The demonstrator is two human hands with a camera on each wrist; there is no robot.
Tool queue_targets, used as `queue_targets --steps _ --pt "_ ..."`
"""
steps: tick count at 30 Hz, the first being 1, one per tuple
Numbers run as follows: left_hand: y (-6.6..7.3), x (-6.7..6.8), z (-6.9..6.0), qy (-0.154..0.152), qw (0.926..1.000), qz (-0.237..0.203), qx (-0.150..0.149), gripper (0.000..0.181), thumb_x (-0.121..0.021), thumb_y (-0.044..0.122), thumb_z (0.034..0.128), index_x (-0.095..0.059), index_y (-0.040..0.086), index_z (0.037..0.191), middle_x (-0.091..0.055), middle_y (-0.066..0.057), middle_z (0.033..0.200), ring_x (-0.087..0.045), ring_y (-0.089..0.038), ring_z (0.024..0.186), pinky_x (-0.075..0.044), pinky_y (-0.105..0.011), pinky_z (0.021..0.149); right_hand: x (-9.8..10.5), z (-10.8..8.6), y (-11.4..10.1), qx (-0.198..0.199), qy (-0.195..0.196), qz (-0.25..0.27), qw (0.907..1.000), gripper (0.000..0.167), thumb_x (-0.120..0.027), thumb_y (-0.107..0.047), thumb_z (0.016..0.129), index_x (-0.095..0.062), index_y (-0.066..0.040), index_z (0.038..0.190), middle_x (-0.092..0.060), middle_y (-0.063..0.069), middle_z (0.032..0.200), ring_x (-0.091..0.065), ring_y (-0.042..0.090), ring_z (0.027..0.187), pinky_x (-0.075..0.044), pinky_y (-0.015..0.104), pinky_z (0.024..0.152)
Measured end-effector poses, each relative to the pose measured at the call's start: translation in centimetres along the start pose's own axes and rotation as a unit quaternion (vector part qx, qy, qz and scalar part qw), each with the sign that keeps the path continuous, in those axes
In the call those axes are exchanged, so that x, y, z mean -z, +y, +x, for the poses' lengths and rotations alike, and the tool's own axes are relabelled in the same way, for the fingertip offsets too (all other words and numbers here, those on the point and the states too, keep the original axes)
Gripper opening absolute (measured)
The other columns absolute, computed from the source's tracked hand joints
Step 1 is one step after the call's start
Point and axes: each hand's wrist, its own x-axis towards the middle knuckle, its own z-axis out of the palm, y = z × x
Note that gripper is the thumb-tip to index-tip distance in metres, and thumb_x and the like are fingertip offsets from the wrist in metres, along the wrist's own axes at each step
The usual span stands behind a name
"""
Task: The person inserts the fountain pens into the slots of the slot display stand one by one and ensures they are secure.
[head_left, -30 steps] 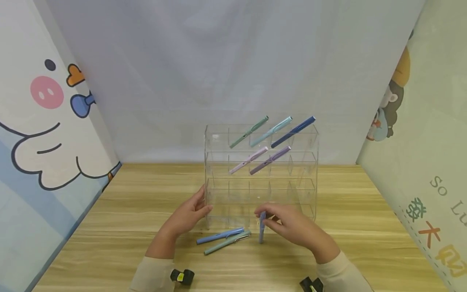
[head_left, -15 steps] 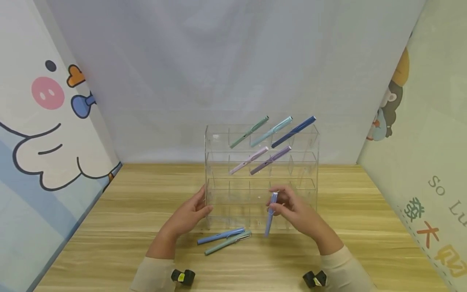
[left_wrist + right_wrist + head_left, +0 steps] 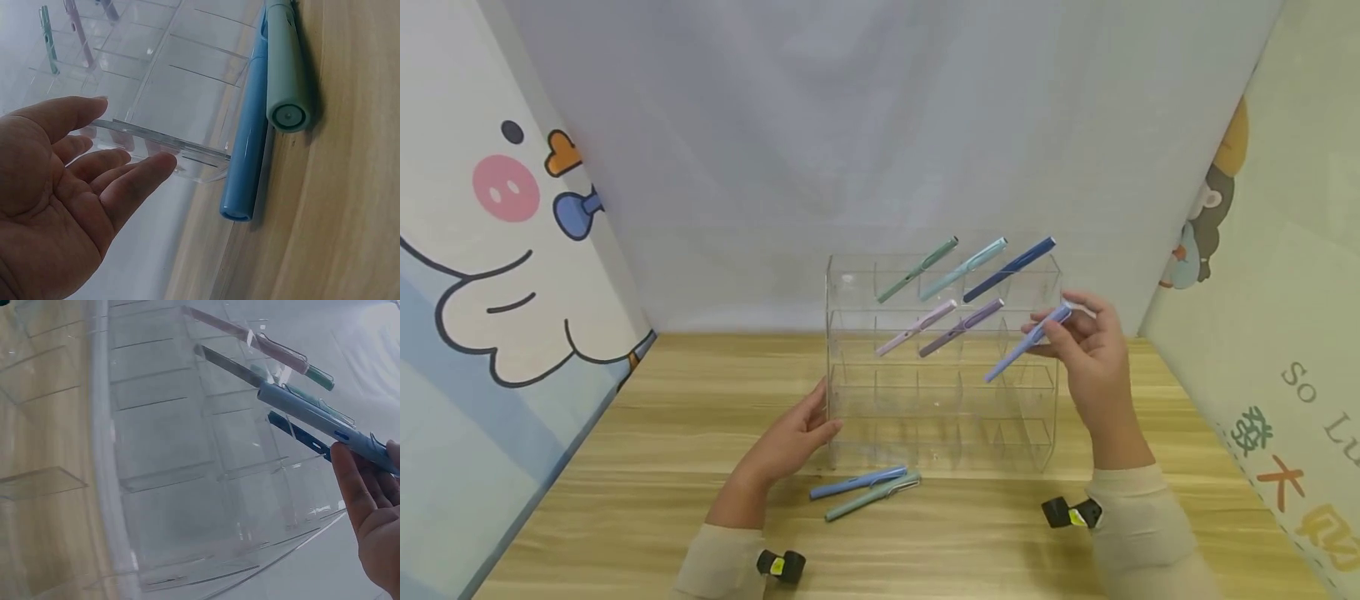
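My right hand point(image 3: 1093, 358) pinches a periwinkle pen point(image 3: 1017, 354) between thumb and fingers. The pen slants, cap end up, before the right part of the clear acrylic rack's point(image 3: 940, 366) second tier. In the right wrist view the same pen point(image 3: 300, 411) overlaps the pens behind it; whether it touches the rack cannot be told. With relaxed fingers, my left hand point(image 3: 786, 437) rests against the rack's left side; in the left wrist view its fingers point(image 3: 140, 187) lie along the clear panel. A blue pen point(image 3: 853, 482) and a sage green pen point(image 3: 868, 498) lie before the rack.
Green point(image 3: 917, 270), light blue point(image 3: 964, 268) and navy point(image 3: 1009, 269) pens lean in the top tier. Pink point(image 3: 916, 328) and purple point(image 3: 961, 328) pens lean in the tier below. A grey curtain point(image 3: 880, 150) hangs behind the wooden table point(image 3: 940, 542).
My right hand has lifted the periwinkle pen from near the tabletop, up and rightward to the second tier, tilting it. My left hand stays at the rack's side.
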Motion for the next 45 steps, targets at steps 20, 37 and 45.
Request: queue_targets --steps 20,37,45 --pt "0.1 0.0 0.1 -0.002 1.0 0.003 -0.003 0.074 -0.056 0.034 0.1011 -0.009 0.03 0.159 -0.02 -0.005 0.163 -0.038 -0.025 0.142 -0.041 -0.044 0.11 -0.6 3.5 0.8 -0.007 0.144 0.006 0.9896 0.037 -0.061 -0.008 0.096 -0.044 -0.002 0.129 -0.062 0.023 0.108 -0.071 0.026 0.09 -0.06 0.035 0.077" --pt "-0.2 0.0 0.1 0.001 1.0 -0.001 -0.003 0.072 -0.055 0.028 0.1022 -0.009 0.031 0.159 -0.017 -0.005 0.164 -0.037 -0.025 0.143 -0.04 -0.044 0.11 -1.0 2.6 1.8 -0.03 0.119 -0.068 0.9902 0.028 -0.061 -0.007 0.097 -0.053 0.007 0.12 -0.065 0.02 0.105 -0.07 0.015 0.089 -0.059 0.028 0.079" --pt "0.0 0.0 0.0 -0.002 1.0 -0.004 -0.004 0.076 -0.056 0.038 0.0999 -0.009 0.031 0.158 -0.017 -0.005 0.164 -0.037 -0.025 0.143 -0.04 -0.043 0.11 -0.9 2.4 1.9 -0.036 0.1 -0.136 0.985 0.029 -0.059 -0.011 0.099 -0.056 0.01 0.118 -0.066 0.02 0.108 -0.069 0.009 0.09 -0.058 0.023 0.081"
